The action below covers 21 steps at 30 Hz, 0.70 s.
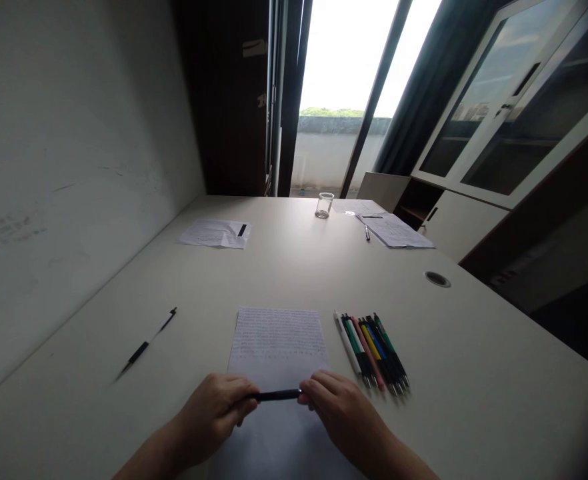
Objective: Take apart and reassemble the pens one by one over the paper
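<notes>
- Gripping the dark pen [278, 395]: left hand [219, 407] pinches its left end, right hand [338, 401] its right.
- Seems light, stiff, perhaps slippery; the 2 ends suit pinching.

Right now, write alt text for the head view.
A bare left hand and right hand hold a slim black pen between them over a partly written white paper sheet. On the pale table, a black-and-white pen lies to the left, a row of multicoloured pens to the right.
</notes>
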Motion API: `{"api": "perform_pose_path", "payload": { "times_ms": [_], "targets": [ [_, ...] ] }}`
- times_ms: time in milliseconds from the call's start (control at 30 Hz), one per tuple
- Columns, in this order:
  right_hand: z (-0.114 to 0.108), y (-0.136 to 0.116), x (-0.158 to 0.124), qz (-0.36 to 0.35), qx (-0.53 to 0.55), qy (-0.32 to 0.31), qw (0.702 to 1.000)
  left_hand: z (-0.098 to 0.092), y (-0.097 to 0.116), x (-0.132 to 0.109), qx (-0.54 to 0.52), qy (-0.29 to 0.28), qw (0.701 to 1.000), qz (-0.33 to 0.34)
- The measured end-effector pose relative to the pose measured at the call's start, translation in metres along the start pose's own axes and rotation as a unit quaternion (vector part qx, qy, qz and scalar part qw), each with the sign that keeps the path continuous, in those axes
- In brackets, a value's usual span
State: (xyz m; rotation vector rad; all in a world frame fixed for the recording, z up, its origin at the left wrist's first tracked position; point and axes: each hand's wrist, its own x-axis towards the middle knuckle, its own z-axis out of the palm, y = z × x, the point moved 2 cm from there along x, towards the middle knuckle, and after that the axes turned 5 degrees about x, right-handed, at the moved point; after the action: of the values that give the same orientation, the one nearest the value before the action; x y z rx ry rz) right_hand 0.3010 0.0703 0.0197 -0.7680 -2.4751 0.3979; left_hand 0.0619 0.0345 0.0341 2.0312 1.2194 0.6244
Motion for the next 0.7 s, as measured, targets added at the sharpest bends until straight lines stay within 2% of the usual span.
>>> {"api": "perform_pose_path", "payload": {
  "times_ms": [167, 333, 467, 567, 700],
  "targets": [
    [-0.005, -0.001, 0.000, -0.023, -0.022, -0.007, 0.999, 0.001, 0.000, -0.002, 0.030, -0.012, 0.999, 0.009],
    [-0.008, -0.003, 0.001, -0.019, 0.006, 0.021, 1.000, 0.005, 0.003, -0.002, 0.067, 0.030, 0.996, 0.040],
    [-0.003, -0.006, 0.000, -0.021, 0.044, 0.011, 0.999, 0.011, 0.005, -0.001, 0.138, 0.033, 0.986, 0.085],
    [-0.003, -0.007, 0.001, -0.010, 0.071, 0.016, 0.997, 0.013, 0.002, -0.001, 0.195, 0.058, 0.974, 0.103],
    [-0.005, -0.007, 0.003, 0.010, 0.079, 0.001, 0.997, 0.014, -0.003, -0.002, 0.206, 0.072, 0.969, 0.115]
  ]
}}
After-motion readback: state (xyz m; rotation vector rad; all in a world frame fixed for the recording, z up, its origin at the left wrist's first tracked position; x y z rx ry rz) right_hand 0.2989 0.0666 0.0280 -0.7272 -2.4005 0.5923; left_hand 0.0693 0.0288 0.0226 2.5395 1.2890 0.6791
